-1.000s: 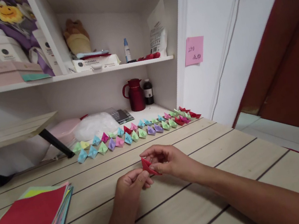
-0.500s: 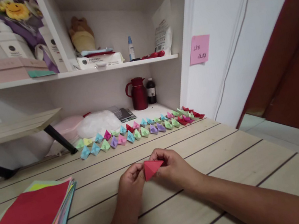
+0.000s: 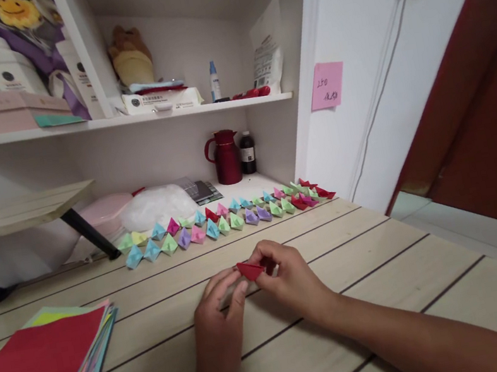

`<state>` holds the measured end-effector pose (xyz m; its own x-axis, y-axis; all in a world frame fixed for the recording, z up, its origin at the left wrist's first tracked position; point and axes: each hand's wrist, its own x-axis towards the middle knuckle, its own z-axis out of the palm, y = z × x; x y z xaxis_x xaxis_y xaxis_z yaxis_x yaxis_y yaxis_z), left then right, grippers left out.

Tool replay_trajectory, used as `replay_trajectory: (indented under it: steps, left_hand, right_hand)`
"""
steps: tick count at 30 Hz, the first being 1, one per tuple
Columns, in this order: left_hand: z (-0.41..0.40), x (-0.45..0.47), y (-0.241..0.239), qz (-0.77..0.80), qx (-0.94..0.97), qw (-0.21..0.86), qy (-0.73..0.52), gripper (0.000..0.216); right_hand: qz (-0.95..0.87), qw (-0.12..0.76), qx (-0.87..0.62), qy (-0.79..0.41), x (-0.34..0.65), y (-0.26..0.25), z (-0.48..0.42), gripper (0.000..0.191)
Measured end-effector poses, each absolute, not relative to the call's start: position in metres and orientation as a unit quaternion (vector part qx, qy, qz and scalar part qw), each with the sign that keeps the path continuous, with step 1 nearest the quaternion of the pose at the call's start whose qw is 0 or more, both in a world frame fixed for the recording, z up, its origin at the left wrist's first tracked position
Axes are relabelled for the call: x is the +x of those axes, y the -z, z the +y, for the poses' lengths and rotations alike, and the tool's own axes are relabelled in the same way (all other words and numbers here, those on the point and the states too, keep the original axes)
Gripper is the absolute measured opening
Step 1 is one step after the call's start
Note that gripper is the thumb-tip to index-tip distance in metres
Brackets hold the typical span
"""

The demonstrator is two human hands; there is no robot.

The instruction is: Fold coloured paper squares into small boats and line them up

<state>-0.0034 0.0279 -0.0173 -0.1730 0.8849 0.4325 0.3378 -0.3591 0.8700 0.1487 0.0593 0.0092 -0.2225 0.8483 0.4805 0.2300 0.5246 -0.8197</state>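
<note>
A small piece of folded red paper (image 3: pixel 250 270), now a flat, narrow triangle, is above the wooden tabletop in front of me. My right hand (image 3: pixel 288 278) pinches it at its right end between thumb and fingers. My left hand (image 3: pixel 220 313) is at the paper's left tip, its fingers stretched out and its thumb held apart from them. The left fingertips seem to touch the tip, but I cannot tell how firmly. Beyond my hands stand several small folded paper boats (image 3: pixel 212 229) in rows, in blue, green, purple, pink and red.
A stack of coloured paper sheets (image 3: pixel 45 369), red on top, lies at the left. A small raised wooden stand (image 3: pixel 17 211) with black legs is behind it. At the back are a dark red jug (image 3: pixel 227 158), a dark bottle (image 3: pixel 247 153) and a white plastic bag (image 3: pixel 158 207).
The red paper has gone from a wider, opened-out shape to a flat, narrow triangle. My left thumb and fingers have spread from their pinch, while the right hand keeps its hold.
</note>
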Motion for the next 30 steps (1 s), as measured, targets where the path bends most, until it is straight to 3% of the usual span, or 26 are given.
replay_trajectory:
  steps: [4, 12, 16, 25, 27, 30]
  left_hand:
    - [0.024, 0.002, 0.016, 0.504, 0.599, 0.262, -0.564, 0.022]
    - [0.018, 0.003, 0.002, 0.46, 0.547, 0.448, -0.538, 0.032]
    - [0.021, -0.002, 0.006, 0.47, 0.518, 0.485, -0.525, 0.033]
    - [0.023, -0.002, 0.009, 0.494, 0.482, 0.482, -0.54, 0.032]
    - [0.022, -0.002, 0.007, 0.488, 0.479, 0.485, -0.545, 0.032]
    - [0.02, -0.002, 0.005, 0.491, 0.469, 0.483, -0.552, 0.03]
  right_hand:
    - [-0.777, 0.498, -0.335, -0.188, 0.151, -0.01, 0.055, 0.012]
    - [-0.833, 0.43, -0.334, -0.099, 0.154, -0.011, 0.055, 0.011]
    - [-0.851, 0.41, -0.32, -0.076, 0.153, -0.011, 0.053, 0.011]
    - [-0.798, 0.444, -0.312, -0.261, 0.149, -0.007, 0.053, 0.01]
    - [-0.761, 0.453, -0.317, -0.339, 0.147, -0.007, 0.054, 0.011]
    - [-0.647, 0.451, -0.321, -0.524, 0.145, -0.008, 0.056, 0.029]
